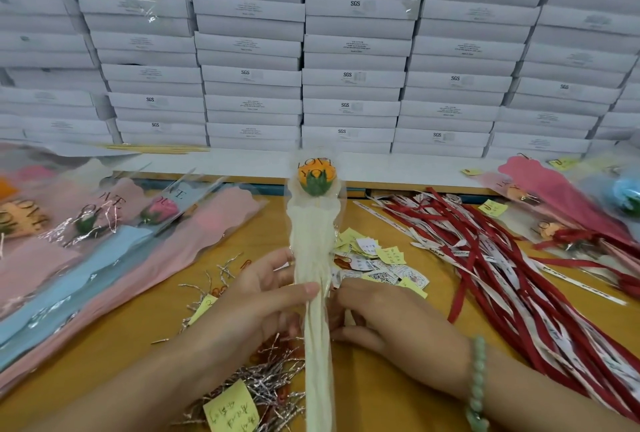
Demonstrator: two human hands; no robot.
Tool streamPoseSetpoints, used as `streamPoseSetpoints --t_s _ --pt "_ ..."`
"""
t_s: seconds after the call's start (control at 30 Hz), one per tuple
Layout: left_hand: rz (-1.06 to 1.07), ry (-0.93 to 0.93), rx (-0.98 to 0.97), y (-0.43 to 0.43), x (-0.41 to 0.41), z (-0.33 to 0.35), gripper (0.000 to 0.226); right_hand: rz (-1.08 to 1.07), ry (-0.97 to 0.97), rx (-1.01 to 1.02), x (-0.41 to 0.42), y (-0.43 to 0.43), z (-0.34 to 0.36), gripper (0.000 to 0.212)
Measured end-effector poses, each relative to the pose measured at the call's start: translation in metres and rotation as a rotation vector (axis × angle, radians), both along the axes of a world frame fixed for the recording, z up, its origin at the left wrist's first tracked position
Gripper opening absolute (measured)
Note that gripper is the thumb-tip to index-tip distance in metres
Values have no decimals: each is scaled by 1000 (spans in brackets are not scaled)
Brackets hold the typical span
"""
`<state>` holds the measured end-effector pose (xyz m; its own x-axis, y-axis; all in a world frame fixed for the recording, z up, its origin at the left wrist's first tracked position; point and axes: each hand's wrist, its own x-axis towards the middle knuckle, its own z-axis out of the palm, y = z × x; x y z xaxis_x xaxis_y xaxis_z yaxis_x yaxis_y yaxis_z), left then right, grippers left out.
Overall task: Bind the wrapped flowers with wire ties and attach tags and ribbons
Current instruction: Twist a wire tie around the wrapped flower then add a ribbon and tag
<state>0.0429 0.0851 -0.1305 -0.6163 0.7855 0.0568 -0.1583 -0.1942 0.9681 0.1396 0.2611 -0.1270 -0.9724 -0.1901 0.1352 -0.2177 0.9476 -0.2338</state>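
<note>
Wrapped flower sits mid-tabletop, stem toward the near edge; left hand clamps its neck, thumb across; right hand pinches it too, probably bunching it for the wire ties just underneath.

Bare forearms, no sleeves; a pale green bead bracelet circles the right wrist.

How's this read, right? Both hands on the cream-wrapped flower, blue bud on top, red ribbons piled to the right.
One error: the head view shows the bud atop the cream-wrapped flower is orange, not blue. The rest stands: the left hand and right hand are both on its wrapped stem, and the red ribbons lie piled to the right.
</note>
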Motion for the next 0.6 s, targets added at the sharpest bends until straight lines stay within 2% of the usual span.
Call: streamPoseSetpoints --t_s 0.1,0.33,0.6 --pt "0 7 9 0 -1 -1 35 -4 -13 -8 1 0 1 22" --pt "-20 11 30 -1 -3 -2 43 -9 -43 -171 2 1 8 16" --pt "-34 7 53 -1 -2 -3 43 -42 -50 -174 5 3 6 14"
